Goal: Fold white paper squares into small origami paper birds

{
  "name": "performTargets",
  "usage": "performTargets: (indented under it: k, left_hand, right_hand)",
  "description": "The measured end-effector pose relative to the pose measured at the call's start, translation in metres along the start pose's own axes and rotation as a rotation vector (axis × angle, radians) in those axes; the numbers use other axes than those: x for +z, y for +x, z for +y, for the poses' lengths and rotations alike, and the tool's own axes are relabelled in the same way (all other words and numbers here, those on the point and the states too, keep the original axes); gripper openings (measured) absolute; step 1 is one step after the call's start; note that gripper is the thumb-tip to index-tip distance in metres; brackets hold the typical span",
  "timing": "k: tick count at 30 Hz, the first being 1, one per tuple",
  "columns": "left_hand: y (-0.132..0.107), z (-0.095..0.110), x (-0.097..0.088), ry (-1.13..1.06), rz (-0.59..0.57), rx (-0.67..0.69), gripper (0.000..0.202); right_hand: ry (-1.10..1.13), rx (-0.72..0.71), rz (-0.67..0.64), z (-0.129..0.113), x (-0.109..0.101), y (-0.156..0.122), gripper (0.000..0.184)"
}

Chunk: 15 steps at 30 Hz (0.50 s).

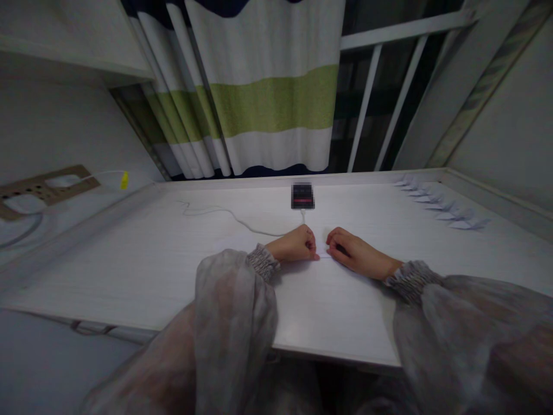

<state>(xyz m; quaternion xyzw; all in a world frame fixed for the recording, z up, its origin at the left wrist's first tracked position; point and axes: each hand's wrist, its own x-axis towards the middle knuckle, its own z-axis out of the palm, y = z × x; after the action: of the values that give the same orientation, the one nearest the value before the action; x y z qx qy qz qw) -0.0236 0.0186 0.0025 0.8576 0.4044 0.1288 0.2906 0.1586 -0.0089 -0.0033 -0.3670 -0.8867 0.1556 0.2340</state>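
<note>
My left hand [296, 245] and my right hand [352, 252] rest on the white table [173, 271], knuckles facing each other. Both have their fingers curled and pinch the two ends of a small white piece of paper [323, 254] lying flat between them. The paper is mostly hidden by the fingers. Sheer grey sleeves cover both forearms.
A small dark device [302, 195] stands just beyond my hands, with a white cable [224, 214] running left. Several folded white paper shapes [440, 203] lie in a row at the far right. A striped curtain [268, 98] hangs behind. A power strip [43, 187] sits at the left.
</note>
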Motion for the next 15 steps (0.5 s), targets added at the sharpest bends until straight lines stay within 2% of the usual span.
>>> performTargets:
  k: [7,15]
  left_hand:
    - [0.001,0.010,0.005,0.001,0.082,-0.126,0.010]
    - [-0.005,0.010,0.000,0.088,0.012,-0.038,0.011]
  right_hand:
    - [-0.014,0.007,-0.003,-0.003,-0.002,0.000,0.013]
    - [-0.007,0.000,0.003,0.000,-0.001,-0.001,0.011]
